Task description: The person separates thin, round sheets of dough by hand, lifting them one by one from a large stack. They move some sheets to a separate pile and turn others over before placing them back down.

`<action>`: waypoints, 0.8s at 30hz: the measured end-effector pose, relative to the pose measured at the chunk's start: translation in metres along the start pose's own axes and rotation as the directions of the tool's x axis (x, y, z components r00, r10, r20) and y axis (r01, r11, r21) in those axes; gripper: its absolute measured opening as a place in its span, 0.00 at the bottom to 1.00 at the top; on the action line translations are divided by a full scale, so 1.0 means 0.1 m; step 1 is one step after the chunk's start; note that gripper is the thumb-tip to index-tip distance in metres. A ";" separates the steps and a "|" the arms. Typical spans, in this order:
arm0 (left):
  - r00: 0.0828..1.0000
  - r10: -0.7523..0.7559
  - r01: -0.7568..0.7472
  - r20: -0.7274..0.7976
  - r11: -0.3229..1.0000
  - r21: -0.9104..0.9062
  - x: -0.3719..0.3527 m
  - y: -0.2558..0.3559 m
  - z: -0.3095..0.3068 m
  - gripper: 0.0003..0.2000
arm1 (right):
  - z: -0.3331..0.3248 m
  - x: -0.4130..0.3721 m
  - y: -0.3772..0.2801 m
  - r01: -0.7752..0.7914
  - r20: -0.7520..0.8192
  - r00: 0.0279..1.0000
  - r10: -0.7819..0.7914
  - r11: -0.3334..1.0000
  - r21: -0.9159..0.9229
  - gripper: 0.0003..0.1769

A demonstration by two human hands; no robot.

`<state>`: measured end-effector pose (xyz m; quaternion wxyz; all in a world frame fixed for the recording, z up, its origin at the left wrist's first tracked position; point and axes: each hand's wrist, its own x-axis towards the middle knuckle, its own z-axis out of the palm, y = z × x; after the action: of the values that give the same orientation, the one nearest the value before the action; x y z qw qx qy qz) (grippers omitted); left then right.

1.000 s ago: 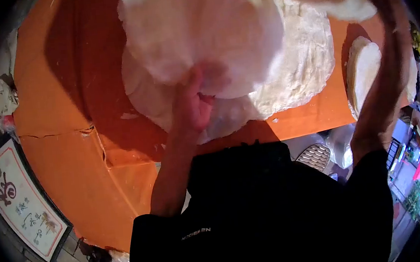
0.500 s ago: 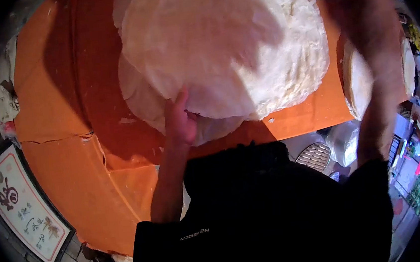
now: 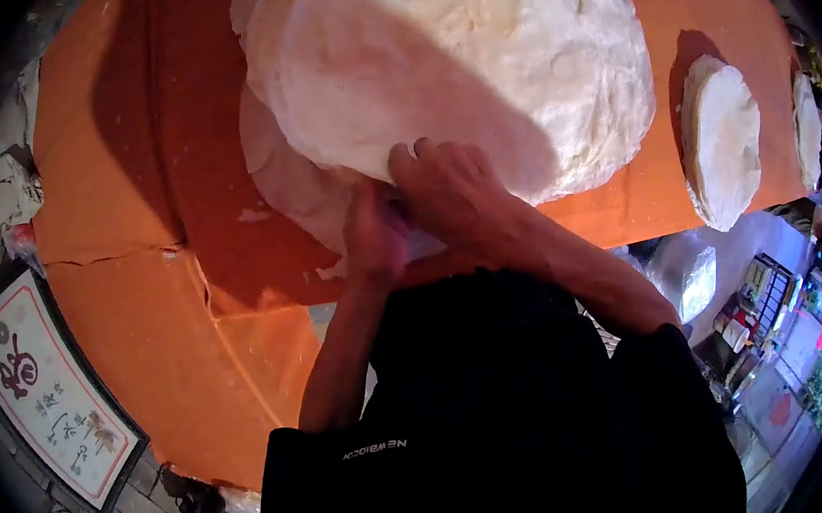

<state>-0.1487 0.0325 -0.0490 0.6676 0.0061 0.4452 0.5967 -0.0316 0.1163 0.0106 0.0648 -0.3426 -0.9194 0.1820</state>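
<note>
A broad pile of thin, pale, round flatbread sheets [image 3: 511, 62] lies on the orange-covered table in front of me. My left hand [image 3: 375, 235] is at the pile's near edge, closed, its fingers slightly blurred and partly hidden at the edge of a sheet. Right beside it, my right hand [image 3: 454, 184] is closed on the near rim of the upper flatbread, fingers curled over the top and thumb out of sight. The two hands almost touch. Lower sheets [image 3: 285, 160] stick out to the left beneath the upper one.
A smaller stack of round flatbreads [image 3: 722, 146] stands at the table's right, with another stack [image 3: 808, 129] beyond. Orange cloth [image 3: 134, 330] covers the table. A framed sign [image 3: 56, 385] leans at the lower left over paving. Plastic-wrapped goods [image 3: 682, 277] sit below the right edge.
My right arm has swung from the far right, over the pile's side, down to the near edge beside my left hand. My left hand has shifted slightly right and its thumb no longer shows on top.
</note>
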 end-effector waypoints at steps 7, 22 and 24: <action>0.999 0.028 -0.022 0.033 0.984 -0.175 -0.03 0.01 0.05 0.22 | 0.04 -0.08 -0.11 -0.088 0.151 0.987 0.060 0.978 0.190 0.22; 0.968 0.229 -0.203 -0.106 0.956 0.211 0.13 0.47 -0.13 0.18 | -1.36 0.23 0.63 -0.211 -0.394 0.909 0.134 0.965 -0.157 0.12; 0.933 0.278 -0.183 -0.227 0.913 0.366 0.13 0.45 -0.24 0.16 | -1.37 0.31 0.49 -0.099 -0.414 0.910 -0.031 0.952 -0.289 0.07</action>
<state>-0.2000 0.0432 -0.0467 0.5125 0.0910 0.6253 0.5814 0.0081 0.2105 0.1182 0.2011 -0.3954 -0.8955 -0.0369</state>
